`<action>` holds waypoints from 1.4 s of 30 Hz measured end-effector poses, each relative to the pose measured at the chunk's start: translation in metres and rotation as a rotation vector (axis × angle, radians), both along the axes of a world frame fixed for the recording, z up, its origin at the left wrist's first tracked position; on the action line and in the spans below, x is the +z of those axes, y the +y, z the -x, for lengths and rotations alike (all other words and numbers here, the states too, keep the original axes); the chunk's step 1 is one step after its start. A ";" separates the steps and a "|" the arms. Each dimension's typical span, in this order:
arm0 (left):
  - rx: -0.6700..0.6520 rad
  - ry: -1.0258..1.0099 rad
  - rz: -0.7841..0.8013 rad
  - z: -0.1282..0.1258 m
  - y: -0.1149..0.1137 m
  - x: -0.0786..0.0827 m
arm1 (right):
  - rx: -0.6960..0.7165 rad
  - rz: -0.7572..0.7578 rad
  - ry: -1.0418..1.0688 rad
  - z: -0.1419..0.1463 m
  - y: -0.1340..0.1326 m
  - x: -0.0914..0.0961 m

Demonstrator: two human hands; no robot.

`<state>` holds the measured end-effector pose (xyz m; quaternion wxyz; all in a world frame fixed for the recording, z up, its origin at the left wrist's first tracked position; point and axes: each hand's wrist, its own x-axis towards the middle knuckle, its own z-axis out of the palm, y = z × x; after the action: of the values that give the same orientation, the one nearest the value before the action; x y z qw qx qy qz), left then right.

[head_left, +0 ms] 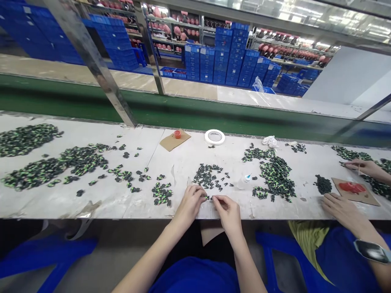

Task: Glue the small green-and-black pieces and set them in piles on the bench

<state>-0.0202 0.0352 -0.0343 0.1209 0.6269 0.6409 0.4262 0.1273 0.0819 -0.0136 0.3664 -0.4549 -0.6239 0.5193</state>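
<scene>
My left hand [194, 200] is closed in a pinch on a small black-and-green part [208, 197] near the table's front edge. Facing it, my right hand [226, 208] pinches a tiny dark piece [213, 198] close to that part; whether the two touch is hard to tell. Just beyond my fingers lies a loose pile of small black pieces [205, 175]. A cluster of black-and-green parts [161, 193] sits left of my left hand. To the right of my right hand stands a small white bottle with a blue tip [245, 180].
A white tape roll [206, 137] and a red cup [177, 134] on cardboard [166, 142] lie at the back. Big heaps of black-and-green parts [33, 173] spread left, another heap [276, 177] right. At far right, a co-worker's hands [342, 207] work beside red material [351, 187] on cardboard.
</scene>
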 end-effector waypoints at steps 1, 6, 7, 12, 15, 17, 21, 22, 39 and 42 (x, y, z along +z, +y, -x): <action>-0.004 -0.047 0.018 -0.001 0.000 0.001 | 0.001 0.021 0.009 0.001 0.000 0.000; 0.011 -0.346 0.142 -0.006 -0.006 0.014 | 0.014 0.083 0.075 0.003 -0.003 0.007; 0.019 -0.410 0.159 -0.007 -0.007 0.017 | 0.014 0.090 0.090 0.003 -0.004 0.010; 0.064 -0.729 0.159 -0.017 -0.015 0.034 | 0.002 0.081 0.177 0.002 -0.008 0.018; 0.096 -0.855 0.134 -0.023 -0.019 0.045 | -0.011 0.024 0.224 0.001 -0.012 0.022; 0.117 -0.865 0.123 -0.027 -0.021 0.050 | -0.022 -0.040 0.231 0.001 -0.015 0.025; 0.139 -0.782 0.106 -0.031 -0.027 0.058 | -0.024 -0.108 0.215 -0.005 -0.019 0.034; 0.136 -0.748 0.104 -0.031 -0.028 0.059 | -0.013 -0.103 0.216 -0.008 -0.019 0.037; 0.085 -0.672 0.129 -0.036 -0.043 0.079 | 0.089 -0.094 0.158 -0.019 -0.021 0.053; 0.121 -0.690 0.131 -0.038 -0.044 0.075 | 0.094 -0.094 0.143 -0.017 -0.021 0.052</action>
<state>0.0182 -0.0091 0.0403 0.3445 0.3981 0.6242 0.5772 0.1444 0.0609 0.0384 0.4061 -0.3694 -0.6404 0.5371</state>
